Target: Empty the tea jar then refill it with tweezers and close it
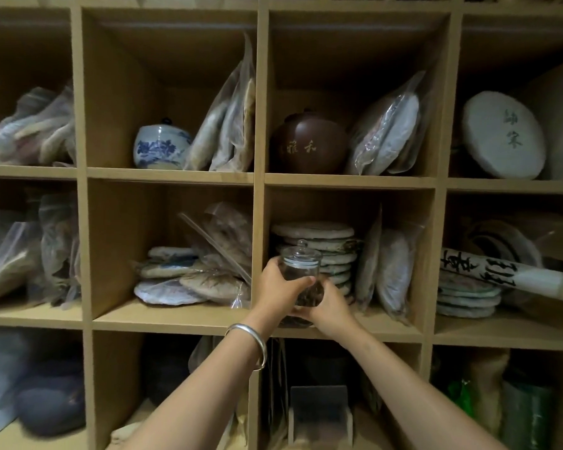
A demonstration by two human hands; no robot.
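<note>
A small clear glass tea jar (301, 271) with a knobbed glass lid (301, 250) on top is held in front of a cubby of the wooden shelf (259, 196). Dark tea leaves fill its lower part. My left hand (277, 289) wraps the jar's left side, with a silver bangle on that wrist. My right hand (330, 306) cups the jar's lower right side and base. The jar stands upright, just above the cubby's front ledge. No tweezers are in view.
Behind the jar is a stack of round tea cakes (316, 235), with bagged cakes (390, 271) to their right. A blue-and-white ceramic jar (161, 147) and a brown clay pot (309, 144) stand one row up. Other cubbies hold bagged tea cakes and a paper roll (507, 274).
</note>
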